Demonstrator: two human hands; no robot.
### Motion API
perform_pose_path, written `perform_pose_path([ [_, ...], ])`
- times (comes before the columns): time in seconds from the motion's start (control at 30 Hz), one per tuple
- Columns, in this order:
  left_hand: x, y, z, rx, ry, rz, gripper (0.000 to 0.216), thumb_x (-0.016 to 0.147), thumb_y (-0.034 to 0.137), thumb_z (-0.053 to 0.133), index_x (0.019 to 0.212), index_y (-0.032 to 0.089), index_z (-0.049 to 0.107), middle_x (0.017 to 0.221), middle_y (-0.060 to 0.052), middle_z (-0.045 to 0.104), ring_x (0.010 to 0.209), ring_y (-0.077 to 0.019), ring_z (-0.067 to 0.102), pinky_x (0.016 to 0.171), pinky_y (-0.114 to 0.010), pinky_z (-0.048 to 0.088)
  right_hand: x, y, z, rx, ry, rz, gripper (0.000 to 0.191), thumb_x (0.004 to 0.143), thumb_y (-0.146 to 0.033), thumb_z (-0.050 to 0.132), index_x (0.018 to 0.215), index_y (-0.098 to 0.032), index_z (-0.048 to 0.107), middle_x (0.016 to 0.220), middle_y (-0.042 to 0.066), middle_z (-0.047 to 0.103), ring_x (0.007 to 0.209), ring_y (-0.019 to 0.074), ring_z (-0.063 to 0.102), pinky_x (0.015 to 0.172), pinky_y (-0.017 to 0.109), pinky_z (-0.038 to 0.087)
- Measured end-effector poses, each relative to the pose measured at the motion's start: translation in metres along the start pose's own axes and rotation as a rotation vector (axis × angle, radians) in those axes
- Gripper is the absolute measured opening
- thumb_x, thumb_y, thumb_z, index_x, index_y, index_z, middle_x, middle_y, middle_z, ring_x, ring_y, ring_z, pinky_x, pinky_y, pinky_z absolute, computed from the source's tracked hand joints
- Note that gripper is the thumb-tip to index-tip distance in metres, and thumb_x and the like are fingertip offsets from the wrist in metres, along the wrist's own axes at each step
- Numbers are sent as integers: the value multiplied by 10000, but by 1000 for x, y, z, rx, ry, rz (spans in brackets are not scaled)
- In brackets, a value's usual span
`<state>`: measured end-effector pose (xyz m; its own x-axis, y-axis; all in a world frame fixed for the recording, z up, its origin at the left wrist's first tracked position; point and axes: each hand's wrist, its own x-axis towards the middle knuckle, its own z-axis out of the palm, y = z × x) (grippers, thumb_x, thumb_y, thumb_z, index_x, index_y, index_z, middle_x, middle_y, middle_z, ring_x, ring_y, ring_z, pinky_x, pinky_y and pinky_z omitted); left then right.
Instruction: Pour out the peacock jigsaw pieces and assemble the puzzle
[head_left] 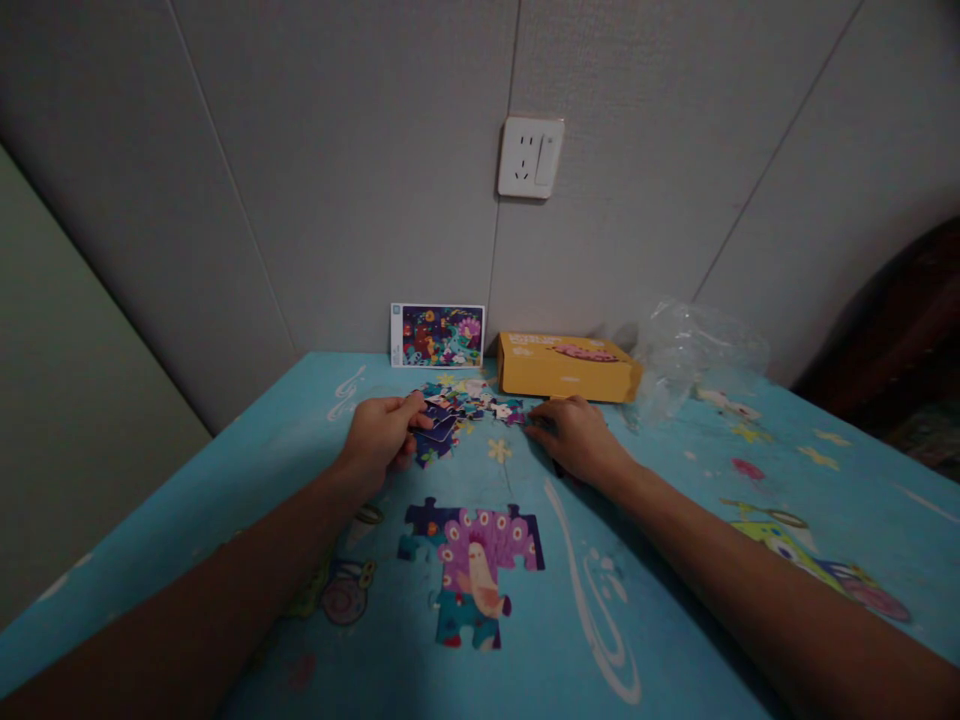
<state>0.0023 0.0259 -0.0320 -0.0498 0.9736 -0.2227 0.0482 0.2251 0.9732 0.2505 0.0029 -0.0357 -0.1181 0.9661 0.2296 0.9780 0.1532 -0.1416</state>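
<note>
My left hand (381, 432) is closed around a few dark puzzle pieces (439, 424), pinched between thumb and fingers. A pile of loose jigsaw pieces (472, 398) lies just beyond it on the table. At the pile's right edge, my right hand (574, 435) rests low with its fingers curled; what they grip, if anything, is hidden, though a dark bit shows under the palm. Nearer to me lies a joined part of the puzzle (480, 570), showing a pink, many-eyed shape and a pale figure, with notched, uneven edges.
Against the wall stands a reference picture card (442, 336). Beside it are a yellow box (566, 368) and a crumpled clear plastic bag (686, 350). A blue cartoon-print cover (675, 650) lies over the table. A socket (531, 158) is on the wall.
</note>
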Motion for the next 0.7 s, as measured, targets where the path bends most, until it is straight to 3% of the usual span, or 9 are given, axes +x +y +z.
perform_pose_path([
  [0.17,1,-1,2,2,-2,69,288,864,397,578,751,132,569,554,12,595,262,-49,348,250,-178,225,2,2,1,20,9,-31,187,875,-249,575,952,-221,743,942,66,737,932,238,621,793,316,419],
  [0.37,-2,1,5,75,-56,133,299,880,401,540,737,140,557,504,36,568,250,-46,357,243,-162,203,3,3,5,44,57,-74,206,871,-296,590,990,-215,737,980,66,726,955,241,602,844,339,417],
  [0.53,-10,5,10,159,-159,205,315,889,373,522,672,146,549,450,29,568,246,-43,357,257,-154,208,10,0,10,67,82,-166,318,882,-418,584,1090,-214,712,1257,80,640,1105,268,553,921,368,405],
  [0.7,-13,5,12,199,-215,224,348,884,375,519,616,154,544,415,22,554,241,-50,362,273,-167,219,12,-3,10,84,58,-184,245,872,-368,612,1037,-213,704,995,80,717,1021,258,574,871,368,412],
])
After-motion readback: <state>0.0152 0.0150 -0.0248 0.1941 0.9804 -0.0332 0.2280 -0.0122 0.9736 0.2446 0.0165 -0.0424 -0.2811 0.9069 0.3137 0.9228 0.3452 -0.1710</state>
